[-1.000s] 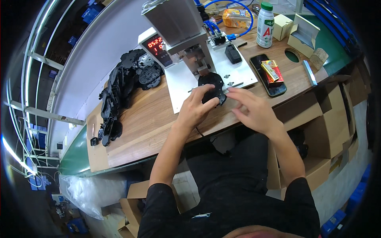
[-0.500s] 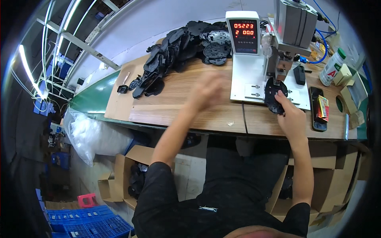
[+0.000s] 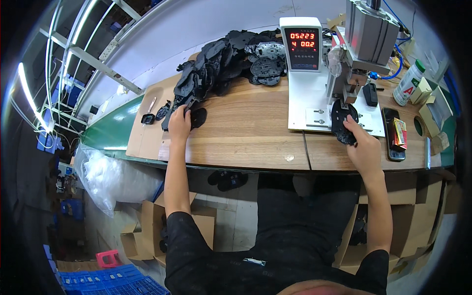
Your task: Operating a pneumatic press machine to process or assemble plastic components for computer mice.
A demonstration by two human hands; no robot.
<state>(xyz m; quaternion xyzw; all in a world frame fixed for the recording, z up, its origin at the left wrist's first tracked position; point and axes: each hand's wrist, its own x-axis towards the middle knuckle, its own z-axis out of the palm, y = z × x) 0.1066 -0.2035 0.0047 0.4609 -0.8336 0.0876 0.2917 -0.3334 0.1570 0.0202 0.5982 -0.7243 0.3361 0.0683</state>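
Note:
My right hand (image 3: 364,148) grips the near end of a flat, oval black plastic part (image 3: 340,129), thumb on top. The part's far end lies under the head of a bench press (image 3: 352,88), on the press's white base plate (image 3: 302,105). At the near-left end of a heap of similar black plastic parts (image 3: 216,64), my left hand (image 3: 180,125) has its fingers closed at the edge of a dark piece (image 3: 167,119). The fingers partly cover that piece. A rounded black part (image 3: 198,118) lies just right of this hand.
A display box (image 3: 301,44) with red digits stands beside the press. To its right are a white bottle with a green cap (image 3: 410,82), a phone (image 3: 392,147) and a small red-yellow box (image 3: 399,133). Cardboard boxes (image 3: 152,228) and a plastic bag (image 3: 113,177) sit below the table.
My left hand has swung left from mid-table to the heap and closed on a piece there. My right hand still holds the part under the press. The display digits have changed.

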